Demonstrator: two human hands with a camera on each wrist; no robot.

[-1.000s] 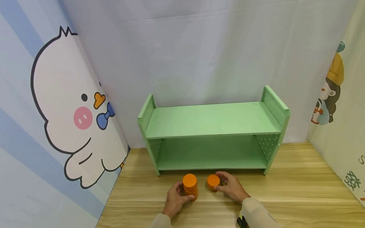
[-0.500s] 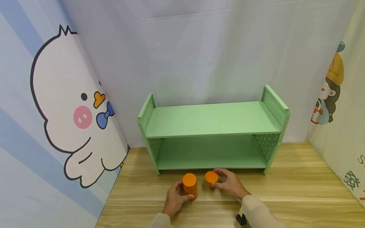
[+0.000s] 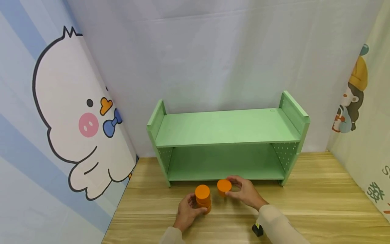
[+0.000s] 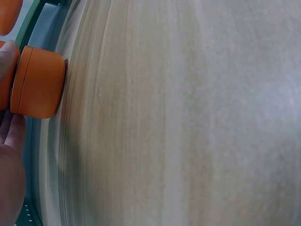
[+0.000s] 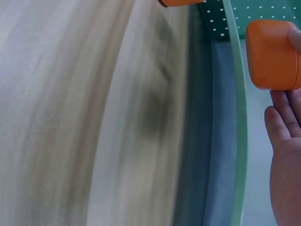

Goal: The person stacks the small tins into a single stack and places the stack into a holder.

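My right grip (image 3: 246,194) pinches a single orange jar (image 3: 224,188) between thumb and fingers, apparently just above the table (image 3: 320,196), in front of the green shelf (image 3: 228,130). My left grip (image 3: 186,211) is wrapped round the side of a stack of two orange jars (image 3: 202,196), thumb on the near side and fingers behind; the stack stands upright on the table, near the single jar but not touching it.

I judge these jars to be light and stiff, with smooth walls that could slide a little under dry fingers. Nothing about them looks fragile. The left wrist view shows a seam round the stack's lower jar, probably a lid line, so I would take hold across the body, thumb opposite fingers, rather than by the rim alone. The stack is the touchier hold: a sideways nudge could shift the upper jar.

Against the earlier frames, my right grip and its jar have moved closer to the shelf and slightly towards the stack. My left grip and the stack have hardly changed place.
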